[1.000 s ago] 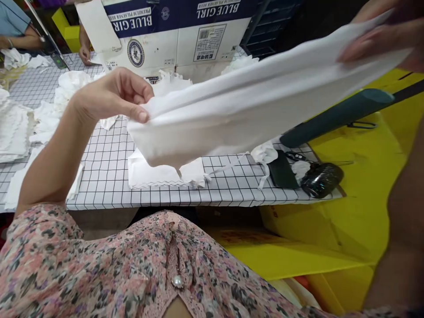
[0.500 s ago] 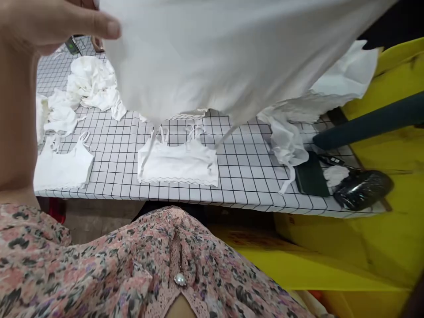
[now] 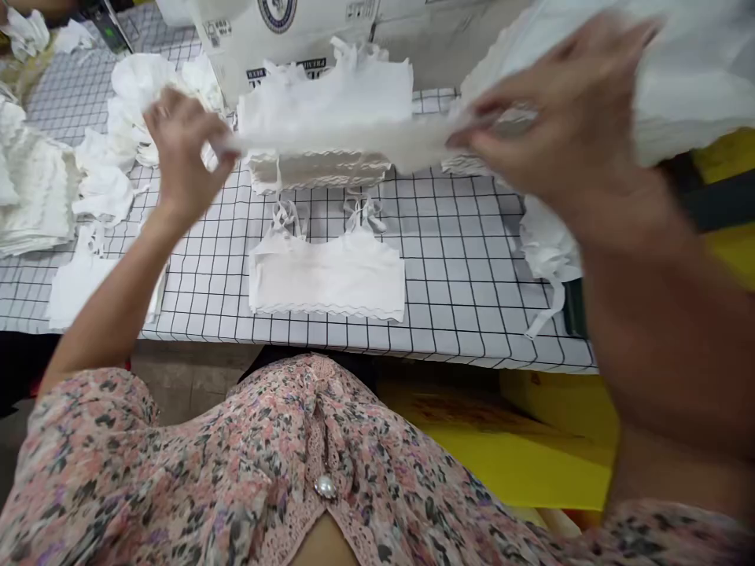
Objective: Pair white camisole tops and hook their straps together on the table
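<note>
Between my two hands a white strappy crop top [image 3: 418, 145] is stretched sideways above the table, blurred by motion. My left hand [image 3: 185, 145] pinches its left end between thumb and fingers. The right end is pinched by my right hand [image 3: 548, 118], also smeared. Beneath and behind it lies a stack of white tops with wavy hems [image 3: 318, 171]. Nearer me, another white crop top [image 3: 327, 275] lies flat, straps pointing away, close to the table's front edge.
A checked cloth covers the table [image 3: 448, 259]. Crumpled white garments [image 3: 103, 192] and a layered white pile [image 3: 35, 189] lie on the left. A printed carton [image 3: 425, 47] stands at the back. White fabric [image 3: 696, 71] is heaped right, near a yellow surface [image 3: 531, 464].
The held crop top has moved down and away from in front of my face, and is now drawn out level. My right hand has come into view. The flat crop top stays put.
</note>
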`<state>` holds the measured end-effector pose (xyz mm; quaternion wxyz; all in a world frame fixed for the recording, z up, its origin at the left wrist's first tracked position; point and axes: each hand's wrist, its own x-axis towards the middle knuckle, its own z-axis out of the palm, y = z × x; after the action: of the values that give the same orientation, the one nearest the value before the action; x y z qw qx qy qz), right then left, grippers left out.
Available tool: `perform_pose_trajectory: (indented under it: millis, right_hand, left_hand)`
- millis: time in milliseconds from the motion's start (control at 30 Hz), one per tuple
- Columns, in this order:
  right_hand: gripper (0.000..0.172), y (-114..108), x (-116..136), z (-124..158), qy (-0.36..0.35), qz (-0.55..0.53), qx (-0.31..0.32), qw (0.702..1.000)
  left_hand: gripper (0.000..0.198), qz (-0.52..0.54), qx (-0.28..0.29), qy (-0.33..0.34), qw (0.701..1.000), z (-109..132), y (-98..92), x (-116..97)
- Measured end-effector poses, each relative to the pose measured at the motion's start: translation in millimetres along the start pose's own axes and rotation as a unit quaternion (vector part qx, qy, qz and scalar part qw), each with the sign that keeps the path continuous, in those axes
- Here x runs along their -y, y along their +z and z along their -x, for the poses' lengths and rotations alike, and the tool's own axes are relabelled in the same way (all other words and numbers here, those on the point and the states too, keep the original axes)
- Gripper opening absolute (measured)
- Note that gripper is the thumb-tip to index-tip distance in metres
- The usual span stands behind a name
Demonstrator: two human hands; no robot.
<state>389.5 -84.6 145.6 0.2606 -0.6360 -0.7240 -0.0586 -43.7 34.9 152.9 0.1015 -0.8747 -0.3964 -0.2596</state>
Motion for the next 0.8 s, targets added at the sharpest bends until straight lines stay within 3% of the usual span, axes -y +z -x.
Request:
perform_pose_trajectory:
  millis: [67, 133, 200, 367, 500, 667, 733, 800]
  right_hand:
    - [0.02, 37.5, 4.9, 31.5, 0.029, -0.012, 0.044, 0.999]
    - [0.015, 67.2, 2.8, 60.9, 0.009, -0.031, 0.044, 0.999]
    - [0.014, 81.7, -1.2, 86.2, -0.025, -0.055, 0.031, 0.998]
    - [0.018, 76.4, 0.8, 134.1, -0.092, -0.054, -0.02, 0.994]
    - [0.016, 84.9, 11.0, 161.8, -0.139, -0.016, -0.003, 0.99]
    - [0.017, 86.9, 20.8, 182.8, -0.126, -0.053, -0.042, 0.99]
    - [0.017, 78.2, 23.9, 190.9, -0.101, -0.049, -0.023, 0.993]
    - [0.016, 70.0, 27.5, 198.4, -0.082, -0.039, 0.034, 0.995]
  left_hand:
    - [0.023, 0.053, 0.028, -0.047, 0.997, 51.2, 35.2, -21.0]
    - [0.017, 0.127, 0.032, -0.031, 0.991, 92.4, 60.4, -37.7]
    - [0.02, 0.161, 0.021, -0.005, 0.987, 120.2, 71.4, -46.9]
    - [0.032, 0.139, -0.025, 0.008, 0.99, 157.5, 58.4, -55.7]
    - [0.023, 0.155, 0.007, 0.025, 0.988, 179.1, 53.7, -68.2]
    - [0.027, 0.171, -0.017, 0.031, 0.985, 187.5, 48.9, -76.8]
    - [0.032, 0.178, -0.012, 0.021, 0.984, 190.4, 41.6, -76.9]
    - [0.035, 0.169, 0.033, 0.015, 0.985, 194.5, 34.5, -78.4]
